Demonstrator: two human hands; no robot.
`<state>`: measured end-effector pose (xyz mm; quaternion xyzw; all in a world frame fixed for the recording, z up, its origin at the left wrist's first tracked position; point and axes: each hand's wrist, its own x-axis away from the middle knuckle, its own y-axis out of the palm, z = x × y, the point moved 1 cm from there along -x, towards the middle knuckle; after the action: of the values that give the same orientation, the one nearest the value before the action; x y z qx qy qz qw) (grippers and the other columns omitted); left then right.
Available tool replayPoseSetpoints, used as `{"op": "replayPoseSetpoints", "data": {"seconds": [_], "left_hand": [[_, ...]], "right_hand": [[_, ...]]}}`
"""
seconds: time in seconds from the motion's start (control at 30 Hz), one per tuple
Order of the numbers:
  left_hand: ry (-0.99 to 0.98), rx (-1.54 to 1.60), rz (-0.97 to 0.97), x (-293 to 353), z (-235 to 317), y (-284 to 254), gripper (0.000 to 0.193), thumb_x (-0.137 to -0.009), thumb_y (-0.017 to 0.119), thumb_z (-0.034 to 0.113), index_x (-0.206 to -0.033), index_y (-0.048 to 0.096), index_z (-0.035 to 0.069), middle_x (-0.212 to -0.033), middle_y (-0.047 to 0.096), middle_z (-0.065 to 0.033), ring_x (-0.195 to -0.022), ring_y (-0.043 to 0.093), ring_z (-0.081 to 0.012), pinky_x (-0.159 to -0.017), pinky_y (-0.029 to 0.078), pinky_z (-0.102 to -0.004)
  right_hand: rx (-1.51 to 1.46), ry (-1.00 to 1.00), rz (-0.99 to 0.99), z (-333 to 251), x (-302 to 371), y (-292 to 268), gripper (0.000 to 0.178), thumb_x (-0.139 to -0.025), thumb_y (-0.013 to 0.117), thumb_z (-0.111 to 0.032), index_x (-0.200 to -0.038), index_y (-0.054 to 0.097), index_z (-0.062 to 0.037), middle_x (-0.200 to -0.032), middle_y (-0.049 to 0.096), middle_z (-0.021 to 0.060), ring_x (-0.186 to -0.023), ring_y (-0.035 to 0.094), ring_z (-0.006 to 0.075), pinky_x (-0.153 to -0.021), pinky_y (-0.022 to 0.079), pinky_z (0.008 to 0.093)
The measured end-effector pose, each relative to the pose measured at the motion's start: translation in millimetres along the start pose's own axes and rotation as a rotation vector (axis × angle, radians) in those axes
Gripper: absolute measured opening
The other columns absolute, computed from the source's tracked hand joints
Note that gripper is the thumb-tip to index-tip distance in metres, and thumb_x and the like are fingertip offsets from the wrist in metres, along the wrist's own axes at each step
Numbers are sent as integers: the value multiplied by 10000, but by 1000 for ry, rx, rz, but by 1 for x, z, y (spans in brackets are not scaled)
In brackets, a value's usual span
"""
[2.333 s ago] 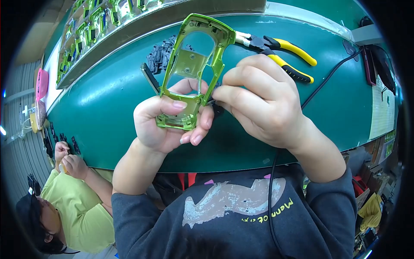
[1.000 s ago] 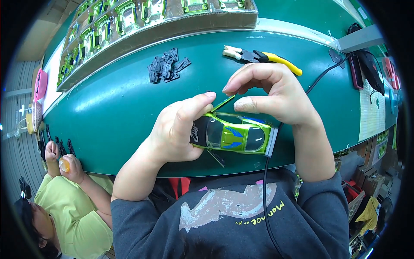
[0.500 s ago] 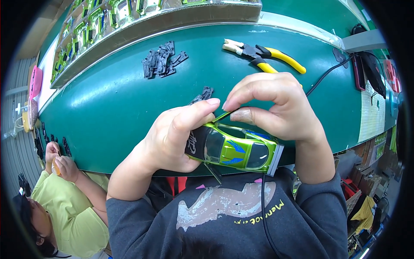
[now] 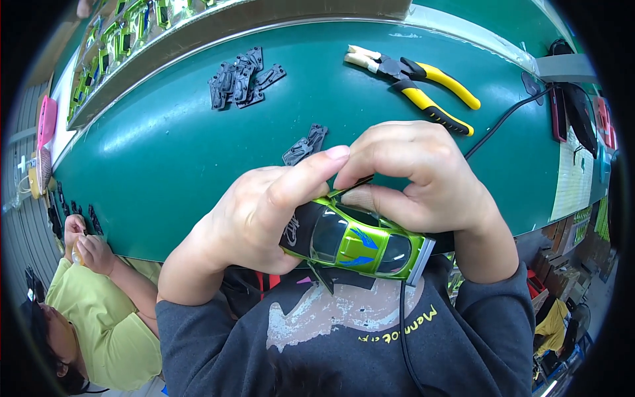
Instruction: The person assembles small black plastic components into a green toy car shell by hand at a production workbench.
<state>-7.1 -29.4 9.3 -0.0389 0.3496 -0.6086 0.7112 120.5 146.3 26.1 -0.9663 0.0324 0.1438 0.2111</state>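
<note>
A green toy car [image 4: 360,239] with blue side marks, a black hood and a grey rear wing lies across the table's near edge. My left hand [image 4: 254,212] wraps round its front end, the thumb up by the far side. My right hand [image 4: 413,175] is closed at the far door [image 4: 352,188], which stands swung out, its edge between thumb and fingers. On the near side the other door [image 4: 322,278] also sticks out. Just beyond my left hand lie a few small black plastic parts [image 4: 306,145].
Farther off is a pile of black plastic parts [image 4: 243,79]. Yellow-handled pliers [image 4: 417,86] with wrapped jaws lie at the right, near a black cable [image 4: 506,119]. A long tray [image 4: 264,30] of green car bodies runs along the back. At the left a co-worker [image 4: 99,317] handles a small part.
My right fingers have shifted slightly left and closer in along the far door. The car stays in my left hand. The view has tilted a little, showing more of the pliers.
</note>
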Motion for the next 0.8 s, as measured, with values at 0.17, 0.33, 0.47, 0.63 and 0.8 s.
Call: {"op": "replayPoseSetpoints", "data": {"seconds": [0.17, 0.33, 0.47, 0.63, 0.8], "left_hand": [[5, 14, 9, -3, 1, 1, 908, -602, 790, 7, -1410, 377, -37, -1153, 657, -179, -744, 672, -286, -634, 544, -349], [32, -36, -47, -3, 1, -2, 941, -558, 784, 1, -1414, 394, -34, -1166, 653, -184, -754, 674, -296, -631, 541, -361], [-44, 8, -44, -4, 2, -3, 951, -563, 779, -5, -1421, 373, -49, -1004, 681, -157, -695, 658, -281, -597, 519, -349], [-4, -45, -34, -2, 1, -7, 835, -778, 630, -72, -1451, 139, -121, -849, 639, -164, -653, 598, -194, -602, 454, -302], [12, -49, 0, -3, 0, -7, 825, -778, 623, -78, -1452, 147, -121, -850, 642, -160, -656, 601, -188, -609, 458, -297]], "right_hand": [[56, 21, 7, 2, 3, 4, 157, -683, 730, -6, -816, 649, -27, -776, 655, 109, -745, 658, 303, -661, 525, 376], [52, -28, 64, 5, 3, 10, 135, -679, 733, -2, -781, 649, -29, -736, 651, 99, -709, 655, 302, -634, 521, 377], [-19, 55, 43, 7, 3, 8, 134, -702, 755, -22, -808, 673, -23, -759, 670, 105, -721, 670, 284, -652, 537, 356], [-190, 121, 69, 11, -2, 0, 185, -731, 787, -61, -883, 698, -7, -830, 707, 104, -783, 698, 228, -733, 551, 310], [-220, 141, 77, 15, 2, -4, 199, -761, 788, -78, -926, 703, -6, -873, 720, 94, -810, 697, 185, -762, 546, 288]]}}
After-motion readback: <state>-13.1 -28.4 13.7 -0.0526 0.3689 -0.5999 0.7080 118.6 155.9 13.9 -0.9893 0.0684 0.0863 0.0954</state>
